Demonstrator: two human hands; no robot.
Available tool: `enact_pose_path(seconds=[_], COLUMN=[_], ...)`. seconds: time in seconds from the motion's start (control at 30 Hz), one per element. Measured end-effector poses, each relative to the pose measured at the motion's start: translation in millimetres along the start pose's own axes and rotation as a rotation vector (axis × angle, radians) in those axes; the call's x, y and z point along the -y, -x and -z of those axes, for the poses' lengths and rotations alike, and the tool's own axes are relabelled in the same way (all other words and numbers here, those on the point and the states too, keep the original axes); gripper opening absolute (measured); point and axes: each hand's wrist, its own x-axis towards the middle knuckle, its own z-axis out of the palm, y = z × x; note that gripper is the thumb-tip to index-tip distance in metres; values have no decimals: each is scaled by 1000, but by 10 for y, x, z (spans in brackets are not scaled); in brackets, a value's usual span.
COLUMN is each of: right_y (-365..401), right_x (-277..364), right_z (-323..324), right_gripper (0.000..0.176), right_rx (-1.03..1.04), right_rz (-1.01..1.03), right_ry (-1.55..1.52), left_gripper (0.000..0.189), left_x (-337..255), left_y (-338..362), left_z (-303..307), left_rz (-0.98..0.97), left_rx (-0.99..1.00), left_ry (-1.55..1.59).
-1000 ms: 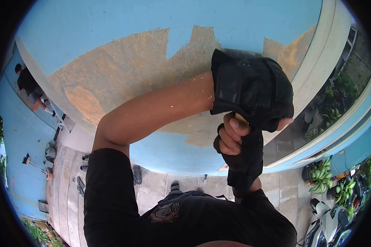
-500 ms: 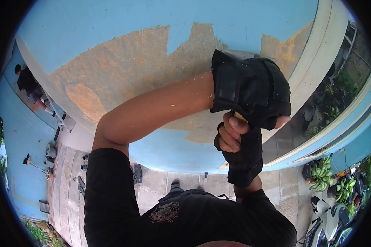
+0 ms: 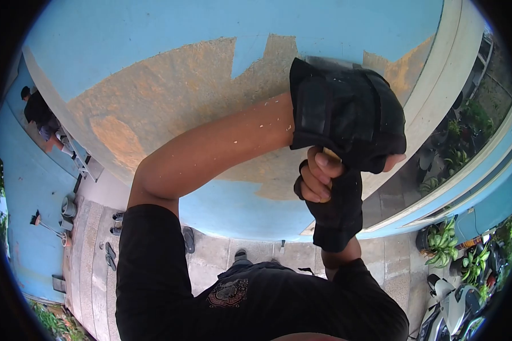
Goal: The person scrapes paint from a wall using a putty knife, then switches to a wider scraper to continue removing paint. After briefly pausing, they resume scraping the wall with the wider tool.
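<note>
My right hand [image 3: 327, 184], in a black fingerless glove, is closed around the yellowish handle of a scraper [image 3: 331, 153]. Over the top of it, my left hand [image 3: 350, 116] wears a bulky black glove and grips the tool's upper part; most of its fingers are hidden. Beyond the left glove shows a thin grey edge, apparently the blade, against the wall. Blue paint [image 3: 153, 34] covers the upper wall, with a jagged border to a bare brown-grey patch [image 3: 170, 85]. Pale flakes dot my left forearm.
At far left another person [image 3: 38, 113] is by a ladder [image 3: 84, 167]. Sandals [image 3: 111, 256] and a small tool [image 3: 283, 244] lie on the paved floor [image 3: 210, 247]. Potted plants [image 3: 442, 241] and a motorbike [image 3: 455, 301] stand at right. A pale wall edge [image 3: 438, 74] runs nearby.
Both hands have moved slightly up the wall together with the scraper. More of the grey edge shows above the left glove. The bare patch looks much the same.
</note>
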Motion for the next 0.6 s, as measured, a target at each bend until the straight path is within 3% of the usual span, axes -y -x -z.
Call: enact_pose_path(seconds=[0.1, 0.2, 0.3, 0.33, 0.4, 0.47, 0.5, 0.57, 0.6], right_y=[56, -58, 101, 83, 45, 1, 23, 83, 92], right_x=[36, 29, 48, 51, 57, 30, 20, -7, 5], right_z=[-62, -90, -200, -184, -116, -92, -117, -136, -132], right_gripper=[22, 20, 24, 24, 24, 21, 21, 21, 20], right_rx=[-28, -48, -91, -86, -73, -42, -40, -41, -47], right_rz=[-57, 38, -27, -26, -45, -15, -19, -24, -36], right_ry=[10, 28, 140, 139, 45, 1, 3, -7, 8], left_gripper=[10, 10, 12, 12, 12, 12, 12, 12, 12], left_x=[82, 86, 15, -117, -115, 106, 58, -53, -26], left_y=[34, 72, 77, -27, -40, 78, 61, 56, 74], left_z=[-81, -78, -20, 124, 131, -54, -38, -15, -24], left_rz=[-18, 53, 116, -61, -237, 34, 34, -153, -155], left_rx=[22, -23, -44, 52, 140, -13, -16, -39, -35], left_ry=[282, 374, 437, 201, -32, 408, 407, -172, -178])
